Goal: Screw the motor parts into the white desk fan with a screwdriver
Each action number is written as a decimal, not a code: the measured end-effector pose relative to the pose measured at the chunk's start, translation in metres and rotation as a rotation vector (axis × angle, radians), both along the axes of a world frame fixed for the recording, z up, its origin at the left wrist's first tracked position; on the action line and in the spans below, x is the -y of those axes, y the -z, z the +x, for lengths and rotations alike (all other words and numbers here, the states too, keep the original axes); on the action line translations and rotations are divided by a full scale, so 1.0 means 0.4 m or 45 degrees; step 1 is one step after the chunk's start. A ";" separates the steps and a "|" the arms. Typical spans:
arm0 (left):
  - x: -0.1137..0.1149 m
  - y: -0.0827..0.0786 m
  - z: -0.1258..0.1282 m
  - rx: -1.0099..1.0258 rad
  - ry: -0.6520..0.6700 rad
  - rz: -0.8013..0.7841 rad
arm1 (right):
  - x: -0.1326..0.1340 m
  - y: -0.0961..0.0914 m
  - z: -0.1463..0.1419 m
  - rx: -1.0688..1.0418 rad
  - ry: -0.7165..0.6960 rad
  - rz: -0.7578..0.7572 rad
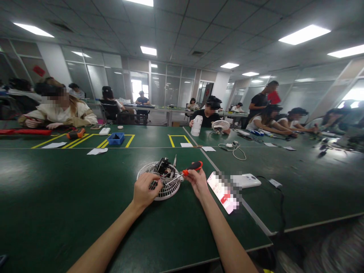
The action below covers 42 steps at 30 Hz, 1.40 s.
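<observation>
A white round fan grille (167, 192) lies on the green table, with a black motor part (163, 165) and wires on top of it. My right hand (198, 182) is closed round the red and black handle of a screwdriver (193, 167). The screwdriver's shaft slants down to the left across the grille, and its tip ends by the fingers of my left hand (146, 188). My left fingers are pinched together at the near left part of the grille; what they hold, if anything, is too small to make out.
Right of my right hand lies a lit phone (223, 193), with a white device (246, 180) and its black cable beyond. A blue bin (116, 138), paper slips (97, 151) and a white cable (239, 151) lie farther back. Across the table a person (209, 113) holds white fan parts.
</observation>
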<state>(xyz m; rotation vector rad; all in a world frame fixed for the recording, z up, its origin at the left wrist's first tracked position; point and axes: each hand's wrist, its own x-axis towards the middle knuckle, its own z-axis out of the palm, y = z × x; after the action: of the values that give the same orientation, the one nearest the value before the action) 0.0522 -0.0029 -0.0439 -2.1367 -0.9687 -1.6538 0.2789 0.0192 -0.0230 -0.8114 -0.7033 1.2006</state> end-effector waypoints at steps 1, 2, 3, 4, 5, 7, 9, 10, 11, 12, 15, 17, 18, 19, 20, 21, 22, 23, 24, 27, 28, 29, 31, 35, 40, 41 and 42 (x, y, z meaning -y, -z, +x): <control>-0.001 0.001 -0.001 0.012 -0.001 -0.009 | 0.001 -0.001 -0.001 -0.020 0.020 0.011; -0.001 0.003 -0.002 0.021 -0.002 -0.013 | 0.002 -0.003 -0.002 -0.039 0.037 0.025; -0.002 0.005 -0.003 0.027 -0.002 -0.012 | 0.003 -0.004 -0.002 -0.054 0.048 0.040; -0.003 0.006 -0.003 0.028 0.000 -0.008 | 0.003 -0.005 -0.001 -0.065 0.058 0.056; -0.003 0.007 -0.003 0.027 0.003 -0.005 | 0.004 -0.006 -0.001 -0.069 0.067 0.071; -0.003 0.008 -0.002 0.023 0.008 -0.006 | 0.004 -0.006 0.000 -0.068 0.079 0.093; -0.002 0.007 -0.001 0.016 0.011 -0.009 | 0.004 -0.005 -0.002 -0.068 0.090 0.106; -0.001 0.006 -0.001 0.015 0.010 -0.006 | 0.004 -0.005 -0.004 -0.069 0.094 0.109; -0.001 0.006 -0.001 0.014 0.009 0.000 | 0.004 -0.004 -0.006 -0.069 0.097 0.111; -0.001 0.005 -0.001 0.011 0.009 0.006 | 0.004 -0.004 -0.009 -0.070 0.101 0.113; -0.002 0.006 -0.002 -0.002 0.013 0.008 | 0.006 -0.003 -0.015 -0.066 0.099 0.113; -0.004 0.008 -0.003 -0.008 0.009 -0.011 | 0.007 -0.003 -0.017 -0.066 0.095 0.113; -0.004 0.009 -0.003 -0.010 0.005 -0.024 | 0.008 -0.003 -0.018 -0.066 0.094 0.112; -0.005 0.010 -0.003 -0.011 0.002 -0.037 | 0.008 -0.003 -0.019 -0.066 0.098 0.111; -0.004 0.010 -0.004 -0.014 -0.002 -0.045 | 0.009 -0.004 -0.019 -0.064 0.103 0.112; -0.004 0.010 -0.004 -0.018 -0.005 -0.049 | 0.009 -0.004 -0.020 -0.059 0.109 0.112; -0.003 0.009 -0.004 -0.023 -0.006 -0.046 | 0.010 -0.004 -0.020 -0.051 0.115 0.112; -0.002 0.009 -0.004 -0.028 -0.006 -0.041 | 0.010 -0.004 -0.020 -0.042 0.120 0.114; -0.002 0.009 -0.005 -0.034 -0.008 -0.036 | 0.010 -0.004 -0.020 -0.033 0.126 0.116; -0.002 0.008 -0.006 -0.061 -0.016 -0.031 | 0.010 -0.004 -0.020 -0.013 0.148 0.128; -0.002 0.008 -0.007 -0.072 -0.019 -0.028 | 0.010 -0.004 -0.020 -0.008 0.155 0.134; -0.003 0.008 -0.007 -0.082 -0.021 -0.021 | 0.010 -0.004 -0.020 -0.005 0.160 0.138; -0.005 0.008 -0.008 -0.101 -0.024 0.006 | 0.011 -0.005 -0.020 0.004 0.166 0.143; -0.006 0.006 -0.011 -0.150 -0.051 0.036 | 0.012 -0.006 -0.021 0.047 0.178 0.144; -0.008 0.008 -0.014 -0.185 -0.069 0.038 | 0.009 -0.004 -0.023 0.087 0.200 0.110; -0.008 0.009 -0.014 -0.187 -0.066 0.036 | 0.008 -0.004 -0.023 0.090 0.201 0.099; -0.008 0.009 -0.015 -0.185 -0.064 0.030 | 0.008 -0.003 -0.023 0.088 0.202 0.089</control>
<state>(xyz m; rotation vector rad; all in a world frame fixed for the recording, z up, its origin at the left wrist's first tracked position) 0.0463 0.0004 -0.0476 -2.1639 -0.9467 -1.4570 0.2695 0.0162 -0.0219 -0.8376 -0.7200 1.0042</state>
